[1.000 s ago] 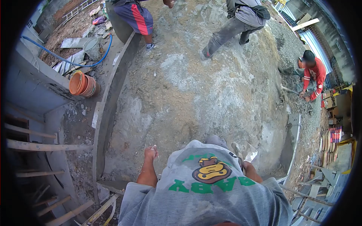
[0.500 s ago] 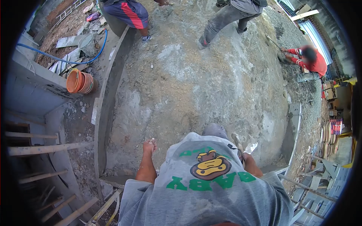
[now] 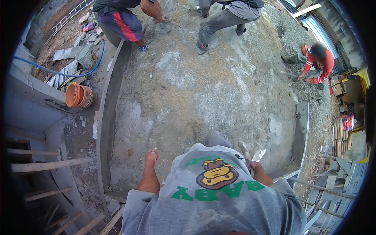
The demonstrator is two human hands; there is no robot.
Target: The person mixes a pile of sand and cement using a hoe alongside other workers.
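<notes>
Three co-workers (image 3: 326, 67), the wearer's two hands (image 3: 151, 157), one hose (image 3: 58, 73), seemingly one trowel (image 3: 259, 152).

Green capitals (image 3: 205, 194), upside down at the lower centre of the frame, read BABY on the wearer's grey T-shirt (image 3: 219, 215); a second green word (image 3: 191, 161) above is creased and seems unreadable; white marks (image 3: 326, 67) on a red top (image 3: 330, 62) at upper right are too small to make out.
</notes>
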